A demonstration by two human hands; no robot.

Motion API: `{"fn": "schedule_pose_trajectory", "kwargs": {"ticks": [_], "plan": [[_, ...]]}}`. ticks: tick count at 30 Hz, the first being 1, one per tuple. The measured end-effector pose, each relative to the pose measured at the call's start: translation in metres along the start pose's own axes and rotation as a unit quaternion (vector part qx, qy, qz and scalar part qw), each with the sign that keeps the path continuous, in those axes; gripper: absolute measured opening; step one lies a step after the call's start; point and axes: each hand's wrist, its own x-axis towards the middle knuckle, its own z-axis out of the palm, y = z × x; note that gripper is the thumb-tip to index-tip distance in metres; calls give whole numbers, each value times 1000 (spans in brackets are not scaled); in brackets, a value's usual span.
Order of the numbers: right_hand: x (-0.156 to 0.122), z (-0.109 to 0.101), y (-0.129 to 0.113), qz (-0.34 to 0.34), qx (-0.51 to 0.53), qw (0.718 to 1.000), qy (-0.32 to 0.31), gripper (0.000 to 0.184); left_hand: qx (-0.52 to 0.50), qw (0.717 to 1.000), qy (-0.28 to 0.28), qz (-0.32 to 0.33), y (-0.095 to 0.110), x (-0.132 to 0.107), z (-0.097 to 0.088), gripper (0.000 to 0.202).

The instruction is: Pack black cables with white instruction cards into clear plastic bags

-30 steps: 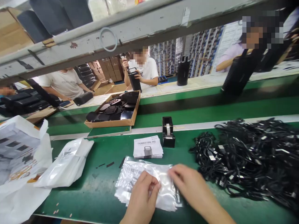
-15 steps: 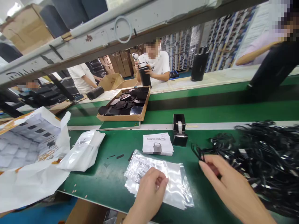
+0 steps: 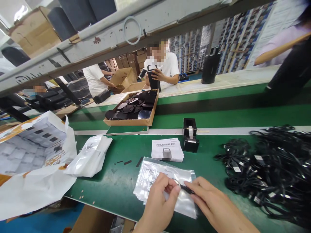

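Note:
Several clear plastic bags (image 3: 153,181) with printed leaflets inside lie stacked in front of me. My left hand (image 3: 164,197) rests over the stack, thumb and fingers pinched at the top bag's edge. A bundled black cable (image 3: 187,189) is pinched in my right hand (image 3: 209,197), its end over the bag close to my left fingertips. Whether the cable's tip is inside the bag, I cannot tell. To the right spreads a heap of black cables (image 3: 269,171). Beyond the bags sits a stack of printed leaflets (image 3: 167,149).
A black tape dispenser (image 3: 190,136) stands right of the leaflets. Farther back is a cardboard tray (image 3: 131,122) of dark parts. White plastic bags (image 3: 89,155) and a large open sack (image 3: 34,145) lie left. A shelf beam (image 3: 102,42) crosses overhead; co-workers stand opposite.
My right hand has come left from the cable heap to the bags, bringing a black cable. My left hand stays pinched at the bags. Across the table, a co-worker's white-tipped tool has been lowered.

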Motion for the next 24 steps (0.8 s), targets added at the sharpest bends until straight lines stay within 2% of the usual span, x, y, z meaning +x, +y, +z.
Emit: {"fn": "schedule_pose_trajectory", "kwargs": {"ticks": [2,5,7,9,11,14,16,19,21,24], "plan": [[4,2,-8,-26,19,999,14,34,4,1000,-6,11,4,-2,0,13],[12,1,-22,5,12,999,50,24,-12,1000,1,22,7,-2,-1,14],[16,-4,-32,32,21,999,39,25,-40,999,20,26,10,1,-2,15],[20,-15,-41,29,43,999,13,31,-89,994,47,30,14,5,-7,18],[26,-30,-49,-14,28,1000,-5,26,-147,986,72,29,20,10,-15,22],[43,-56,-61,-117,-66,991,3,12,-208,971,111,28,30,15,-31,27],[57,-74,-71,-182,-102,978,22,15,-233,960,151,36,32,17,-41,30],[74,-99,-88,-247,-97,963,39,17,-263,943,197,50,27,22,-51,31],[79,-113,-97,-259,-92,961,25,17,-298,938,158,73,20,28,-52,45],[77,-129,-104,-259,-94,961,-23,17,-384,917,25,106,12,36,-47,72]]}}
